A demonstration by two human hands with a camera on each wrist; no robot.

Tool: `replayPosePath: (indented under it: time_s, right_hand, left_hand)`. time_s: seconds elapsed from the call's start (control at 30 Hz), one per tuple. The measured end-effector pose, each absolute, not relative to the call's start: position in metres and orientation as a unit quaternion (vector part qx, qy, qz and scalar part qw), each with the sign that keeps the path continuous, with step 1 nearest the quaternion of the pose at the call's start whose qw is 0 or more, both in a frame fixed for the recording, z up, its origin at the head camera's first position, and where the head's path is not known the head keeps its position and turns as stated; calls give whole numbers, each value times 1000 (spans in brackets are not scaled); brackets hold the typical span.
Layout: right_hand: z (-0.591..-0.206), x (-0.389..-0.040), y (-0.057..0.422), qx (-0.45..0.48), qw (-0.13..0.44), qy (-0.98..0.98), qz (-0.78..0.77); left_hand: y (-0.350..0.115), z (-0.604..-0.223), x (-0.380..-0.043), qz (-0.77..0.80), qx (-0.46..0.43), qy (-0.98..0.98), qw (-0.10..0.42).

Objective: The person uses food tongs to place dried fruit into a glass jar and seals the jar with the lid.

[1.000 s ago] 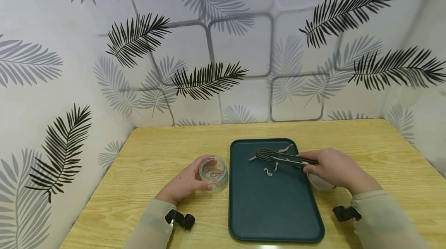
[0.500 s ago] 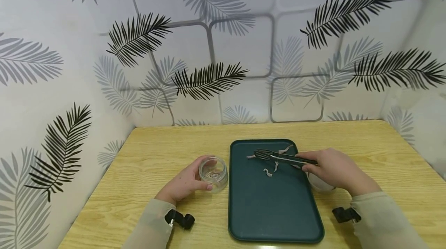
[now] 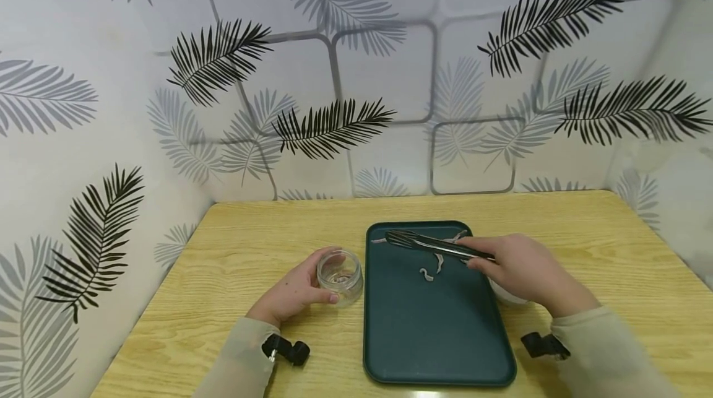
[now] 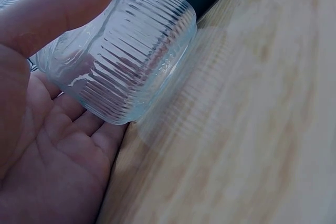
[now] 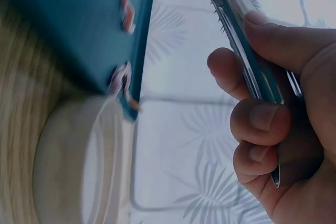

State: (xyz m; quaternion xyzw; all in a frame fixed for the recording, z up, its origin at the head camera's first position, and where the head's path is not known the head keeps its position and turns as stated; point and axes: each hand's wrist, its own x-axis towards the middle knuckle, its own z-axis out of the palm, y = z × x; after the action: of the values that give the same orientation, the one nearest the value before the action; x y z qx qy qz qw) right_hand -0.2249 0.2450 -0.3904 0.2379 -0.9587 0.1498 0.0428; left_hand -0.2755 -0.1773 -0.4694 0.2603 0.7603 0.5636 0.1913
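Note:
My left hand (image 3: pixel 292 293) holds a clear ribbed glass jar (image 3: pixel 346 294) upright on the table, left of the tray. Thumb and fingers curve round its sides, and something small and brownish shows inside the jar (image 4: pixel 131 66). Metal tongs (image 3: pixel 440 246) are gripped by my right hand (image 3: pixel 526 271) above the tray's far part. A thin pale strip (image 3: pixel 379 241) sticks out from the tips of the tongs, seemingly pinched there. Several more pale, pinkish strips lie on the dark green tray (image 3: pixel 434 336), among them a curled strip (image 3: pixel 426 275).
A whitish round bowl (image 5: pixel 63 161) stands against the tray's right side, partly under my right hand. The wooden table (image 3: pixel 267 224) ends at a wall (image 3: pixel 384 150) with a leaf pattern. Small black devices (image 3: pixel 286 348) sit on both wrists.
The tongs have closed and moved left and away, carrying the pale strip at their tips toward the tray's far left corner. My left hand and the jar stay in place.

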Motion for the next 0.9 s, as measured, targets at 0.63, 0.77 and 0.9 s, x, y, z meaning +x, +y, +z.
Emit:
replayPosePath:
  time_s: [0.63, 0.77, 0.9]
  right_hand:
    - [-383, -201, 195, 299, 112, -936, 150]
    - [-385, -198, 189, 307, 130, -932, 143]
    - [-389, -198, 185, 315, 145, -927, 140]
  left_hand:
    - [-176, -471, -278, 564, 266, 758, 190]
    - [-176, -471, -278, 568, 264, 754, 195]
    - [-177, -471, -277, 568, 255, 757, 199]
